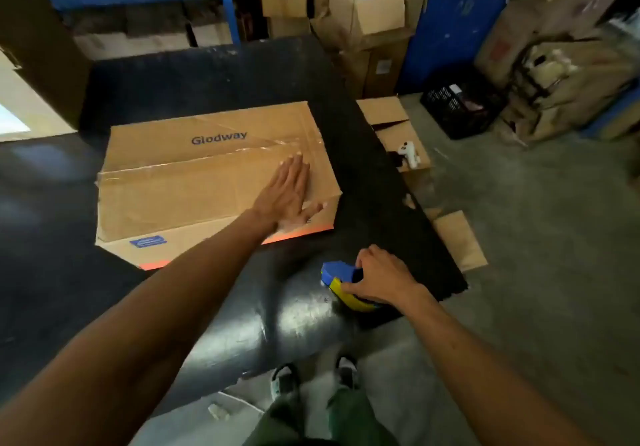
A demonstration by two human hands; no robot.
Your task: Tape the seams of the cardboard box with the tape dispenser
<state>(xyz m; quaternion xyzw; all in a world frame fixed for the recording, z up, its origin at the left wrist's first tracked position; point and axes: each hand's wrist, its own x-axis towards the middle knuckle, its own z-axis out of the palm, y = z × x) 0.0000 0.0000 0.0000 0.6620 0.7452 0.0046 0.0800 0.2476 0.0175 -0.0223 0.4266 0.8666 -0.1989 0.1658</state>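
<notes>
Head view: a flat brown cardboard box (194, 182) printed "Glodway", with clear shiny tape along its centre seam, lies on a black glossy table (221, 307), and the left hand (287, 196) presses flat on its top near the right end, fingers straight and spread, grasping nothing. Nearer the table's right edge, well apart from the box, the right hand (377, 277) curls its fingers and thumb round a blue and yellow plastic tape dispenser (341, 281) resting on the table.
</notes>
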